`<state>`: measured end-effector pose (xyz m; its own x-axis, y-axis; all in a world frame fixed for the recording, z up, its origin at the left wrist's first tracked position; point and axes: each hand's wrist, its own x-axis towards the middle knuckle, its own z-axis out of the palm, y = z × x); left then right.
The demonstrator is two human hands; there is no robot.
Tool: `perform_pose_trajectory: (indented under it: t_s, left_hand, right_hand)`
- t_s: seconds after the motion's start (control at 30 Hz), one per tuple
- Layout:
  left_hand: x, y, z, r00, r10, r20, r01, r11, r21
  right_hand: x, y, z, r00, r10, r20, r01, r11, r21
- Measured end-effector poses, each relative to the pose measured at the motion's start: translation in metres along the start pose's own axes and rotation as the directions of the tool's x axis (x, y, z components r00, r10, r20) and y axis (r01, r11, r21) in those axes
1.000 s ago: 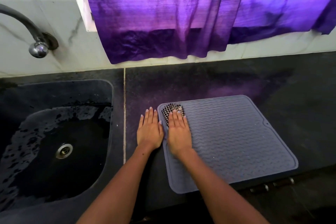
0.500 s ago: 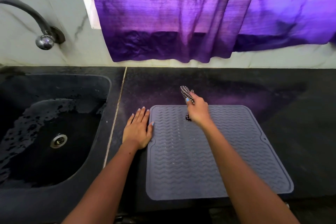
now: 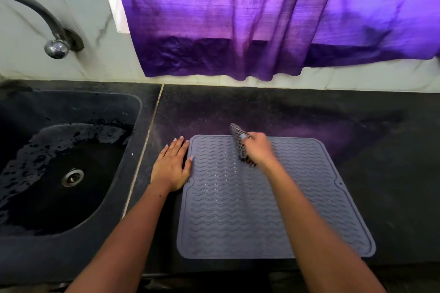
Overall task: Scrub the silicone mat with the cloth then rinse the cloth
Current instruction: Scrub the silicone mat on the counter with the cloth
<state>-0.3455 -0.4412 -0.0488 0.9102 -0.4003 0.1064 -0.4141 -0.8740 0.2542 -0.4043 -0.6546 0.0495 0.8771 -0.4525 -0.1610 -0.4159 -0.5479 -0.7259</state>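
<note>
Nearest the camera, two bare forearms reach forward over the front edge of a dark stone counter (image 3: 285,107). Between them lies the silicone mat (image 3: 238,209), grey-blue with wavy ridges, flat on the counter and nearly square, its near edge a little wider than its far edge in this view; its near-left corner sits close to the counter's front edge. The left hand (image 3: 172,166) lies flat with fingers spread and extended, palm down on the bare counter just beside the mat's left edge, the thumb tip touching that edge. Farther in, the right hand (image 3: 258,150) is closed around the cloth (image 3: 240,143), a checked black-and-white cloth bunched into a narrow roll whose long axis runs from near to far, one end poking past the mat's far edge and the other end down on the ridges; motion blur softens the fingers. To the right of the mat and beyond it the counter is bare. To the left, past a pale seam, a dark sink (image 3: 71,162) shows wet patches and a metal drain. At the back, a curved tap (image 3: 47,28) comes from the marble wall and a purple curtain (image 3: 262,19) hangs down.
</note>
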Motion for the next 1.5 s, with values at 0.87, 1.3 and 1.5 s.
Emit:
perform_pose_trajectory:
  t_s: [0.87,1.3,1.5]
  left_hand:
    - [-0.008,0.013,-0.015,0.995,0.103,-0.013,-0.103,0.99,-0.097]
    - [0.039,0.101,-0.088,0.994,0.095,0.049,-0.028,0.675,-0.737]
    - [0.056,0.111,-0.098,0.901,-0.091,0.424,0.43,0.066,-0.9]
  right_hand:
    - [0.003,-0.041,-0.004,0.96,0.28,-0.005,-0.277,0.953,0.121]
    - [-0.01,-0.045,-0.015,0.947,0.236,0.216,-0.318,0.624,0.714]
    - [-0.028,-0.01,0.018,0.915,-0.305,-0.264,0.344,0.932,0.116]
